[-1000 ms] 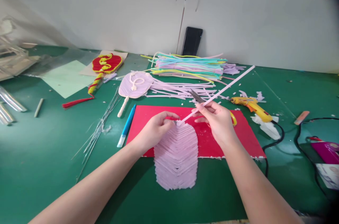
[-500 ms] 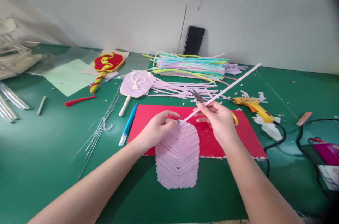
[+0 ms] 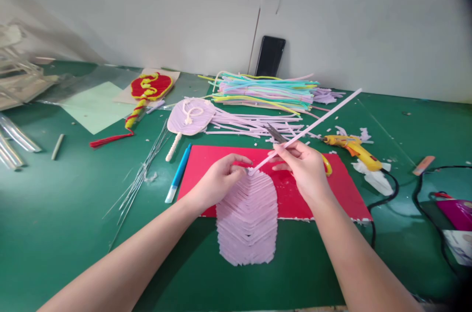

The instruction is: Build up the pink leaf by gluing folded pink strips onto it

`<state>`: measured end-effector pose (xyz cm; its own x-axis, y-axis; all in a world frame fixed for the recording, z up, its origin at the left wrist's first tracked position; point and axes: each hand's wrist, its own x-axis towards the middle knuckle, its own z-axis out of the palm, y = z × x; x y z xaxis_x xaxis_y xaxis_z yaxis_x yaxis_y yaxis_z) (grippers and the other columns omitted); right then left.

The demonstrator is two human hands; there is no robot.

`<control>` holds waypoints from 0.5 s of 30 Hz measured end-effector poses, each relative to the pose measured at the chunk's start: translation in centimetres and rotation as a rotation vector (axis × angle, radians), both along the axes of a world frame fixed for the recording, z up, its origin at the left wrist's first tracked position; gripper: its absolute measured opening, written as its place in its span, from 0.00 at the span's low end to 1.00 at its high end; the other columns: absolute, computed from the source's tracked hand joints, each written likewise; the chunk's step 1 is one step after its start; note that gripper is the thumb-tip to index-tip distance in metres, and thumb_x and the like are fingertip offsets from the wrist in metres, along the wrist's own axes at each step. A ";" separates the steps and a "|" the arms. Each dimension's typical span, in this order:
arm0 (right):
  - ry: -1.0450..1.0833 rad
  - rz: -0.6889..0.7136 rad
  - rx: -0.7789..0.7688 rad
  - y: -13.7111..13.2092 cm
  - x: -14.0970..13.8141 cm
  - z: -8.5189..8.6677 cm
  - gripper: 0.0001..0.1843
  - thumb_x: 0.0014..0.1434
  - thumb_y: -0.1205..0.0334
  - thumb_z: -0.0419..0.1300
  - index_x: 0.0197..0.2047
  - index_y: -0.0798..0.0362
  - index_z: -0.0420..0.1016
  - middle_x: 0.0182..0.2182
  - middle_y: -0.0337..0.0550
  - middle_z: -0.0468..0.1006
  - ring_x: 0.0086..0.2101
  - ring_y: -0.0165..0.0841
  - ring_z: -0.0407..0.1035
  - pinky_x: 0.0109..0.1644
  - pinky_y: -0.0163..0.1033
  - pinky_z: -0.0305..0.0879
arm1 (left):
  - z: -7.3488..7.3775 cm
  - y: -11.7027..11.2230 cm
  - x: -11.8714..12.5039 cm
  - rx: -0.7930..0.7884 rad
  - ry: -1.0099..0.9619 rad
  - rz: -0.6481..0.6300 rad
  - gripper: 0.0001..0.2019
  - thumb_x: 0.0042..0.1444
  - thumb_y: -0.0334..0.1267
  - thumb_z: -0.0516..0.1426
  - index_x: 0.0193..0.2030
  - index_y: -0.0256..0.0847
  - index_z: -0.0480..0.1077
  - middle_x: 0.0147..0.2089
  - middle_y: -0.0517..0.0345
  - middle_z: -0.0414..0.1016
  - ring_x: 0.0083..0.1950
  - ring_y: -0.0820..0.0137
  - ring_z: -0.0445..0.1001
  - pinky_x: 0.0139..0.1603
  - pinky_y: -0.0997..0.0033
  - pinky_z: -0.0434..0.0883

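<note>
A lilac woven leaf-shaped piece [image 3: 248, 221] lies on a red mat [image 3: 342, 193], its lower half over the green table. My left hand [image 3: 217, 180] pinches the piece's top edge, fingers closed on it. My right hand [image 3: 303, 165] grips a long lilac pipe cleaner [image 3: 324, 117] that slants up to the right; its lower end meets the top of the woven piece beside my left fingertips. Scissors with yellow handles [image 3: 277, 135] lie just behind my right hand, partly hidden.
A yellow glue gun [image 3: 352, 147] with a black cord lies right of the mat. Behind are loose lilac pipe cleaners [image 3: 250, 125], a coloured bundle [image 3: 263, 90], a finished lilac fan [image 3: 190, 117], a red and yellow fan [image 3: 149, 88], a blue pen [image 3: 177, 174], thin wires [image 3: 142, 174] and a black phone [image 3: 270, 56].
Almost nothing has moved. The pipe cleaner's far end rose slightly a second ago and the view shifted a little; both hands keep their grips.
</note>
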<state>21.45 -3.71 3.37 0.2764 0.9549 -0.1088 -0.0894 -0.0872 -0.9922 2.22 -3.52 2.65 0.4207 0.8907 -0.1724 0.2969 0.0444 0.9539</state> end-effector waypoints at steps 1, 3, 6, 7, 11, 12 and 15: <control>0.001 0.001 0.001 0.0 0.0 0.0 0.16 0.42 0.53 0.70 0.28 0.55 0.74 0.24 0.41 0.79 0.26 0.33 0.75 0.25 0.32 0.75 | 0.0 0.0 0.0 -0.002 -0.002 0.002 0.14 0.56 0.35 0.50 0.48 0.39 0.69 0.40 0.56 0.75 0.38 0.69 0.72 0.37 0.72 0.67; 0.001 -0.004 0.004 0.0 0.0 -0.1 0.16 0.42 0.53 0.70 0.28 0.54 0.74 0.24 0.41 0.79 0.27 0.33 0.75 0.26 0.32 0.75 | 0.2 -0.1 0.0 0.004 -0.023 0.016 0.13 0.56 0.35 0.50 0.47 0.39 0.69 0.43 0.55 0.75 0.42 0.67 0.72 0.41 0.71 0.67; 0.002 -0.008 -0.001 0.0 0.0 -0.1 0.15 0.42 0.54 0.70 0.28 0.54 0.74 0.24 0.40 0.79 0.27 0.32 0.75 0.26 0.32 0.75 | 0.4 0.0 0.0 0.021 -0.057 0.051 0.12 0.57 0.38 0.51 0.44 0.39 0.71 0.48 0.56 0.75 0.51 0.65 0.70 0.52 0.69 0.64; 0.003 -0.007 -0.003 0.0 0.0 -0.1 0.15 0.42 0.54 0.70 0.28 0.54 0.74 0.24 0.40 0.79 0.27 0.32 0.75 0.26 0.32 0.75 | 0.4 0.0 0.0 0.025 -0.058 0.058 0.12 0.58 0.40 0.51 0.43 0.40 0.72 0.48 0.56 0.75 0.52 0.65 0.70 0.54 0.69 0.63; 0.001 0.012 0.001 0.0 0.0 -0.1 0.15 0.44 0.53 0.69 0.28 0.54 0.74 0.25 0.41 0.80 0.27 0.33 0.76 0.26 0.32 0.75 | 0.3 0.0 0.2 0.019 -0.046 0.063 0.13 0.57 0.44 0.53 0.43 0.39 0.71 0.44 0.55 0.76 0.46 0.66 0.73 0.48 0.69 0.66; -0.001 0.020 0.003 0.0 0.0 -0.1 0.15 0.44 0.53 0.69 0.29 0.54 0.74 0.25 0.41 0.80 0.28 0.33 0.76 0.25 0.32 0.75 | 0.2 0.0 0.2 0.014 -0.042 0.061 0.13 0.56 0.44 0.54 0.44 0.39 0.71 0.42 0.56 0.76 0.44 0.67 0.73 0.46 0.70 0.67; -0.008 0.031 0.006 -0.1 0.0 -0.2 0.15 0.44 0.53 0.69 0.29 0.55 0.74 0.26 0.42 0.80 0.28 0.34 0.76 0.25 0.33 0.75 | 0.1 -0.2 0.3 -0.016 -0.027 0.065 0.13 0.56 0.44 0.54 0.44 0.39 0.69 0.35 0.58 0.75 0.36 0.69 0.73 0.37 0.72 0.68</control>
